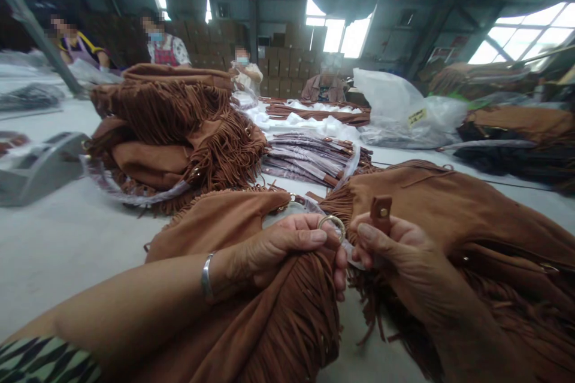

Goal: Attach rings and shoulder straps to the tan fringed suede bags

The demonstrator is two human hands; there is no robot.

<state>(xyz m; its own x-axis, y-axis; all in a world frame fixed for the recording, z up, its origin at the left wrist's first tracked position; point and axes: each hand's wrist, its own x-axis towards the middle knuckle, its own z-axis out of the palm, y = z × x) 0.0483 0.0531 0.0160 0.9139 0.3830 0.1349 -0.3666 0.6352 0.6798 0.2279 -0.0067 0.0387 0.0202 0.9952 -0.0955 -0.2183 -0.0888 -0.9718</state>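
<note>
My left hand [296, 245] pinches a gold metal ring [333, 226] between thumb and fingers. Beneath that hand lies a brown suede bag [224, 221] with long fringe [287, 311]. To its right, my right hand [395, 245] grips a brown leather strap end [381, 212] with a round gold snap on it, pointing upward. A small gap separates the ring from the strap end. Wrapped in clear plastic, part of a strap shows behind and below the fingers; where it joins is hidden.
Another fringed bag [426, 203] lies to the right. Stacked fringed bags [166, 125] stand at the left, beside a grey tape dispenser [40, 161]. Plastic-wrapped straps [305, 158] are piled mid-table, with a clear plastic bag [390, 102] beyond. Several people sit across the table.
</note>
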